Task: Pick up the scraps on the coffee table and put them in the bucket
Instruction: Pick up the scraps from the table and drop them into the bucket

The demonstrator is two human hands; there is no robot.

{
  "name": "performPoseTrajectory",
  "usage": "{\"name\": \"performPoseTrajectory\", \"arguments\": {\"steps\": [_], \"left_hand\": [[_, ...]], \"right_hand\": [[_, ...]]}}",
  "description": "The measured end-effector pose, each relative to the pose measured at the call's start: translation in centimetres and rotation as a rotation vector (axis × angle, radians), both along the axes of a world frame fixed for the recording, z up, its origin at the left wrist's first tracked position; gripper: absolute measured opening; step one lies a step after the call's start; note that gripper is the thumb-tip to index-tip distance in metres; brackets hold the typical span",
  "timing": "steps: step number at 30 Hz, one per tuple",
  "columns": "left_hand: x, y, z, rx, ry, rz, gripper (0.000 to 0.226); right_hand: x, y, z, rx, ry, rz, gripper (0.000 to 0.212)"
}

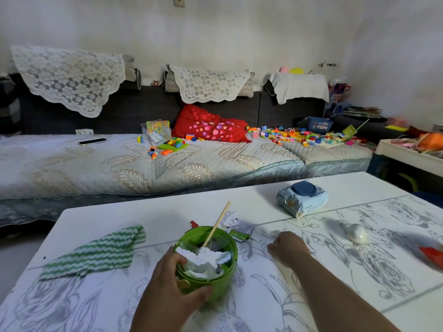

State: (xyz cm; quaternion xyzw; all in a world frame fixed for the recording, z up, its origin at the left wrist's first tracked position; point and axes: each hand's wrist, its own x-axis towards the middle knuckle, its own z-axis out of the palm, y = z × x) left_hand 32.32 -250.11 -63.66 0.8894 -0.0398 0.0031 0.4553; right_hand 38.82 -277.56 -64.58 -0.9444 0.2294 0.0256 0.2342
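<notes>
**Clearing scraps from a coffee table into a green bucket**

A person sits at a white coffee table (96, 216) with a grey flower pattern; two bare arms reach in from the bottom edge. The left hand (172, 281) wraps around the near wall of a small green bucket (217, 287), thumb hooked over the rim, holding it steady on the table. The bucket already holds crumpled white paper (206, 259) and one thin wooden stick (217, 224) that leans out over the far rim. The right hand (287, 245) rests on the table just right of the bucket, fingers curled under and narrow; whether it pinches a scrap cannot be told.

The step in hand looks like gathering the next scrap with the right hand while the left keeps the bucket in place. The next move probably calls for closing on a small flat piece lying against the tabletop, lifting it, and dropping it over the rim without knocking the stick.

Scraps left on the table, counted: one small white crumpled piece (230, 219) and one green-and-white wrapper (241, 232) just behind the bucket; one tiny red bit (194, 224) beside them; one shiny crumpled ball (357, 233) well to the right; one red piece (432, 256) at the right edge. Also there: one green striped cloth (96, 252) to the left; one pack of wipes (302, 197) at the far side.
</notes>
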Motion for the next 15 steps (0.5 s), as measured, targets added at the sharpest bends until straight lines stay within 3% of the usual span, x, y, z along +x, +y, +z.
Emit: {"name": "performPoseTrajectory", "arguments": {"steps": [2, 4, 7, 11, 15], "left_hand": [[-0.1, 0.1, 0.1, 0.005, 0.005, 0.001, 0.059], [-0.3, 0.2, 0.1, 0.015, 0.002, 0.0, 0.058], [-0.4, 0.3, 0.1, 0.009, -0.005, 0.001, 0.058], [-0.6, 0.5, 0.5, 0.011, -0.004, -0.004, 0.058], [-0.7, 0.6, 0.7, 0.009, 0.012, -0.006, 0.06]], "right_hand": [[-0.6, 0.8, 1.2, 0.117, -0.139, 0.004, 0.029], [-1.3, 2.4, 2.9, 0.29, -0.283, 0.041, 0.012], [-2.5, 5.7, 5.7, 0.512, -0.313, 0.175, 0.015], [-3.4, 9.9, 7.8, 0.467, -0.215, 0.394, 0.004], [-3.0, 10.9, 8.1, 0.26, -0.217, 0.432, 0.017]]}}
